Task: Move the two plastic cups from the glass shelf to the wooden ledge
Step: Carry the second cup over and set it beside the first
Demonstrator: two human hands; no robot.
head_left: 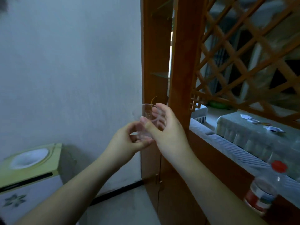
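Observation:
Clear plastic cups (pixel 146 120), apparently nested one in the other, are held between my two hands in front of the wooden cabinet post. My right hand (pixel 165 125) wraps the upper cup from the right, thumb across its front. My left hand (pixel 128 140) pinches the bottom of the lower cup with its fingertips. A glass shelf (pixel 159 74) sits inside the cabinet above the hands. The wooden ledge (pixel 227 161) runs down to the right below the lattice screen.
A plastic bottle (pixel 263 187) with a red cap stands on the ledge at lower right. A wooden lattice (pixel 246 59) fills the upper right. A green-topped appliance (pixel 27 166) stands at lower left by the white wall. A sofa and covered table lie beyond the ledge.

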